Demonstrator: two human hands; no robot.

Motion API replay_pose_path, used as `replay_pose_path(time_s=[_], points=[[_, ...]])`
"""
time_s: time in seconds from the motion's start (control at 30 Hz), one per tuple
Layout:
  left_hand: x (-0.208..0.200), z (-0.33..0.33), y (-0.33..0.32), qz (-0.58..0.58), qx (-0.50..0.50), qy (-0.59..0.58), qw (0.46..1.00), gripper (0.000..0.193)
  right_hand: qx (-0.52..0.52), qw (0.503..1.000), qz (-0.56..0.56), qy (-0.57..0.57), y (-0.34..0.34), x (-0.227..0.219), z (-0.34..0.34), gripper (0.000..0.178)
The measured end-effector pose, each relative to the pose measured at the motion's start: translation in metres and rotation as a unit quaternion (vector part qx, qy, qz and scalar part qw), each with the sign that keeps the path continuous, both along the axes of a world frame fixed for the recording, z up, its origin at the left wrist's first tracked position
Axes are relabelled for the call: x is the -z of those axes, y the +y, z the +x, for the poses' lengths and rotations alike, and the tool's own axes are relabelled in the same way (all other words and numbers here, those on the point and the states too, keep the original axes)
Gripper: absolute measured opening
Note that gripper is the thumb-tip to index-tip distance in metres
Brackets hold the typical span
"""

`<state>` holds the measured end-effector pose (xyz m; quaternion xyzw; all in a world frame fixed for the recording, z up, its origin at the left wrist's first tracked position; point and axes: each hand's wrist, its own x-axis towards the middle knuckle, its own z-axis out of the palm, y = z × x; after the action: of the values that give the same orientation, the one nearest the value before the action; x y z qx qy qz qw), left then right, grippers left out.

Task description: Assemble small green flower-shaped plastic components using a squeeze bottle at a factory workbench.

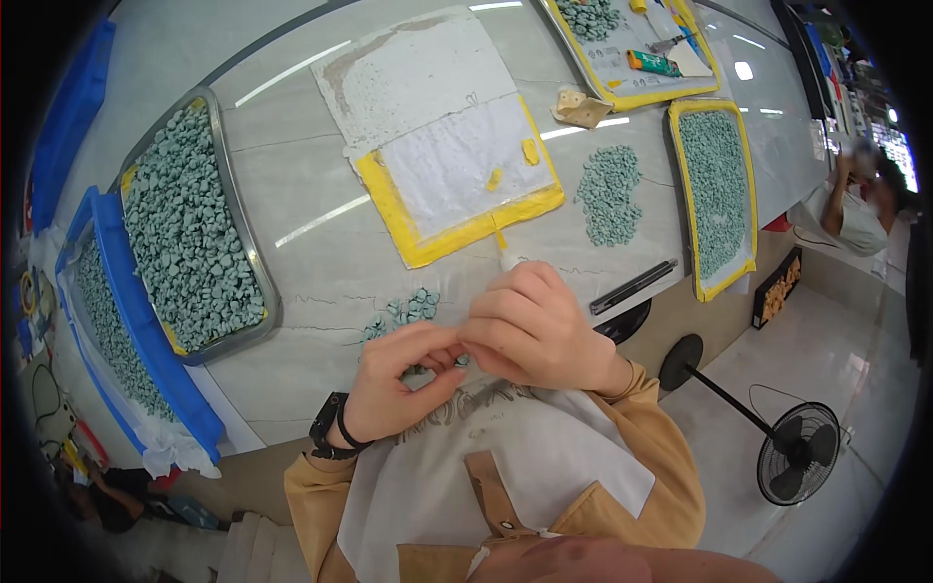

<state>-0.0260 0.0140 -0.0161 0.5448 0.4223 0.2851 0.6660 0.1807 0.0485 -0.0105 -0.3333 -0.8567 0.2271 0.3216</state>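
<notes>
My left hand [403, 374], wearing a dark wristband, is closed in a pinch, with a small blue-green stone [462, 360] at its fingertips. Its fingers meet those of my right hand [535, 325], which is closed around a thin white stick [507, 257] with a yellow tip that points away from me. The stick's lower end is hidden in the fingers. Just beyond my left hand lies a small pile of blue-green stones [416, 306]. Farther off is a white sheet [447, 160] edged with yellow tape, bearing a yellow lump [530, 152] and a smaller one [494, 179].
At left stand a metal tray [269, 291] and a blue bin [160, 364] of stones. Right of the sheet lie loose stones [610, 194], a yellow-edged tray [750, 233] and a black pen-like tool [634, 287]. A tray with tools [622, 100] is at the back; a fan [797, 452] stands right.
</notes>
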Motion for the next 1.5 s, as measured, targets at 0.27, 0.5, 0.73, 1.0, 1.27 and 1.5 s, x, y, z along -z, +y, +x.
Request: replay_pose_path(time_s=[0.27, 0.5, 0.73, 1.0, 1.27, 1.5], points=[[-0.004, 0.0, 0.001, 0.031, 0.036, -0.038, 0.998, 0.031, -0.073, 0.983, -0.133, 0.099, 0.004, 0.003, 0.007, 0.027], [-0.003, 0.0, 0.001, 0.058, 0.039, -0.026, 0.997, 0.029, -0.065, 0.978, -0.15, 0.127, -0.001, 0.007, 0.003, 0.021], [-0.005, -0.002, 0.002, 0.087, 0.023, -0.031, 0.995, 0.03, -0.059, 0.969, -0.17, 0.168, -0.01, 0.005, -0.001, 0.019], [-0.012, 0.009, -0.011, -0.015, -0.191, -0.159, 0.968, 0.029, -0.003, 0.952, -0.234, 0.199, -0.013, -0.003, -0.011, 0.005], [-0.012, 0.007, -0.015, 0.064, -0.156, -0.045, 0.985, 0.026, 0.015, 0.943, -0.261, 0.207, -0.016, -0.003, -0.015, 0.008], [-0.01, 0.01, -0.012, 0.175, -0.169, -0.013, 0.97, 0.024, 0.042, 0.95, -0.25, 0.183, -0.014, -0.005, -0.017, 0.009]])
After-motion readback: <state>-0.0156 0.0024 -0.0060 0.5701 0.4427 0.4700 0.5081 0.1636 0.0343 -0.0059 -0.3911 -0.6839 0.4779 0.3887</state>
